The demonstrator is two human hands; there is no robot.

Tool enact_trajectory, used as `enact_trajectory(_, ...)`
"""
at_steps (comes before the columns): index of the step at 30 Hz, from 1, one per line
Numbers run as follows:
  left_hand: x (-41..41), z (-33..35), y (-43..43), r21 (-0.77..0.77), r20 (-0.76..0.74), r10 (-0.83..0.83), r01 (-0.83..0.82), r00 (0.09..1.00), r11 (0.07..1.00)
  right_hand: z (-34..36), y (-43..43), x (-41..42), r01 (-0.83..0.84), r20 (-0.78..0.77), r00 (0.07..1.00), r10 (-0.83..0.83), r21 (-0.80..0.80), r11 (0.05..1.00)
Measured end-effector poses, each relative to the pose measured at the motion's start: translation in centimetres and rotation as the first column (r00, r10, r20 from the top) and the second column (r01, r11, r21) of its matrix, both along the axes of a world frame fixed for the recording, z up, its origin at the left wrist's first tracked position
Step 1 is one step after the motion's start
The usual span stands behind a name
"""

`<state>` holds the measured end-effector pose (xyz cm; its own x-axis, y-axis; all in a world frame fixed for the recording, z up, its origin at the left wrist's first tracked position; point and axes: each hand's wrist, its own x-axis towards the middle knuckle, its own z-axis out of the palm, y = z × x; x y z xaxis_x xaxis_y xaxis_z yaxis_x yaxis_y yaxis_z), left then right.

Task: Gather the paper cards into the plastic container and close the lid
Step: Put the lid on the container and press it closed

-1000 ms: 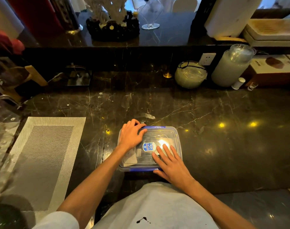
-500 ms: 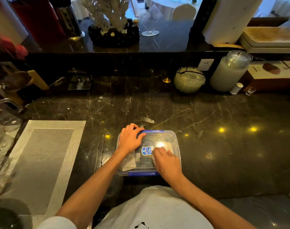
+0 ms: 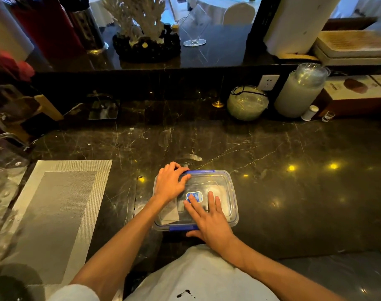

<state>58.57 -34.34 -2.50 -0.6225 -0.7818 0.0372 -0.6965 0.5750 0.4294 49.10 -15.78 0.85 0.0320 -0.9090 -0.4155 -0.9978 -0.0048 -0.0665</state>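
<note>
Pressing the lid [image 3: 215, 181] down onto the plastic container [image 3: 234, 216] with both hands flat.

My left hand [image 3: 168, 184] lies open over the far-left corner, fingers curled at the blue far edge; my right hand [image 3: 209, 220] lies open on the near-middle of the lid, fingers spread toward the blue label [image 3: 195, 195], thumb hooked under the near rim by the blue clip [image 3: 180, 228]. The container sits on the dark tabletop [image 3: 293, 203] straight ahead of my body, its long axis running left to right. Paper cards [image 3: 170, 212] show faintly through the clear lid. I judge the near clip comes next; my right hand is nearer it.
</note>
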Motion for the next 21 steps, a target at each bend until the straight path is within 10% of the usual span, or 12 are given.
enact_trajectory(6, 1.1, 2.4, 0.0, 0.158, -0.161, 0.106, -0.080, 0.981, 0.984, 1.6, 0.2, -1.7, 0.237, 0.357, 0.919, -0.169, -0.156, 0.959)
enact_trajectory(11, 6.1, 2.9, 4.1, 0.510, -0.231, 0.481, -0.316, 0.846, 0.800, 1.5, 2.1, -6.0, 0.832, 0.783, 0.388, -0.486, -0.071, 0.550)
enact_trajectory(15, 9.6, 2.3, 7.8, 0.838, -0.223, 0.704, -0.236, 0.674, 0.491, 0.0, 2.8, -7.2, 0.814, 0.838, -0.135, -0.529, 0.398, 0.423)
enact_trajectory(21, 9.9, 1.8, 7.4, 0.851, -0.239, 0.651, -0.168, 0.720, 0.498, -0.4, 1.6, -6.7, 0.744, 0.859, -0.207, -0.469, 0.450, 0.495)
